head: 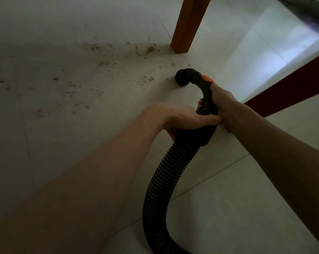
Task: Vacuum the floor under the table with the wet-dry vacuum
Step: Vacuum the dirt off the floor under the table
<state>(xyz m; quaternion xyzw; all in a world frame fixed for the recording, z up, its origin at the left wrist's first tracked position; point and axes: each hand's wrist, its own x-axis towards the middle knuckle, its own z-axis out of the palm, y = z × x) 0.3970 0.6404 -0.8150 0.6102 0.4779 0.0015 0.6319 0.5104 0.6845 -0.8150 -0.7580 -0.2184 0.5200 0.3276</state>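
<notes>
Here the black curved handle (207,94) was clamped by the right hand (222,101), and the hose cuff (197,132) by the left hand (180,116). The nozzle (182,77) was held near the floor, debris (100,63) scattered at its nine to eleven o'clock, the wooden table leg (188,24) at twelve.

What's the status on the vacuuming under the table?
Both hands, left and right, gripping hose handle. Nozzle beside scattered crumbs. Table leg close ahead.

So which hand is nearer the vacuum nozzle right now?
Right. The right hand grips the curved handle just behind the nozzle; the left hand holds farther back, where the ribbed hose joins.
</notes>
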